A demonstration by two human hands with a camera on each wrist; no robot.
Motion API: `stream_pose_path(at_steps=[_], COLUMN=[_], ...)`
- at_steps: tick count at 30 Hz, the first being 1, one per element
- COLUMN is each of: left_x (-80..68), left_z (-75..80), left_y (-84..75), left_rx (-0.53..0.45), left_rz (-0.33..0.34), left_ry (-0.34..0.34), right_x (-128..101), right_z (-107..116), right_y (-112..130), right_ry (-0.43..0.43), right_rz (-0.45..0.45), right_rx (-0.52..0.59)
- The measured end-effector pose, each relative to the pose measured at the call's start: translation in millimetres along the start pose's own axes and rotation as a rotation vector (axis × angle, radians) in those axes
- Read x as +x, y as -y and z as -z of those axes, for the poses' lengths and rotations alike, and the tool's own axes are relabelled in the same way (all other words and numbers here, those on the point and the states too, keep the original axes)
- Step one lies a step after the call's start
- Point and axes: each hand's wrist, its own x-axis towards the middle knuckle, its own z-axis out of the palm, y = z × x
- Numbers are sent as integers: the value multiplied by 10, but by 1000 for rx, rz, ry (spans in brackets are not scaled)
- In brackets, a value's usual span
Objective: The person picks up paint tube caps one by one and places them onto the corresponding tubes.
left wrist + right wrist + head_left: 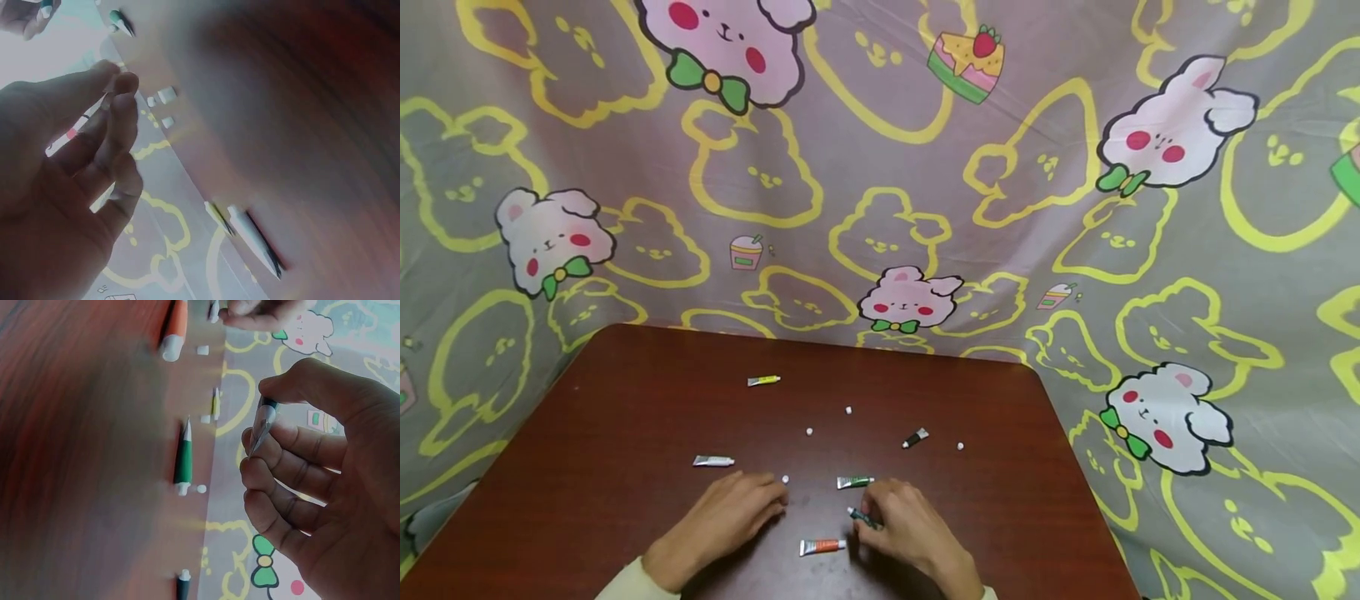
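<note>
My right hand point(917, 525) pinches a small dark teal paint tube point(863, 518) between thumb and fingers; its silvery crimped part point(262, 428) faces the right wrist camera. My left hand point(730, 512) is held low over the left side of the table, fingers loosely bent, with thumb and index tip close together and no object visible between them. Just past its fingertips lies a white cap point(786, 479). An orange paint tube point(822, 547) lies between the hands, nearer the right one. Right behind the right hand is a green paint tube point(853, 482).
On the dark red-brown table point(625, 400) also lie a white tube point(713, 461), a yellow tube point(763, 380) and a black tube point(915, 438). More white caps lie farther back, one a cap point(960, 446) at the right. Patterned fabric point(775, 200) hangs behind.
</note>
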Motion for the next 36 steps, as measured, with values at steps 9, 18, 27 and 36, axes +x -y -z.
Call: stream_pose_path(at_steps=[9,18,27,36], left_x=[149,219,260,274], left_z=[-82,-135,-156,-134], left_y=[-171,-296,-411,-488], left_rx=[-147,-152,-186,-356], left_rz=[71,91,171,198], left_ry=[-62,-123,-105,-62], right_x=[73,117,155,183], right_z=[-21,-18,-31,-56], right_y=[53,96,143,178], right_ry=[-63,-67,-54,-58], right_rz=[70,107,103,137], right_rx=[-54,-53,-47,-42])
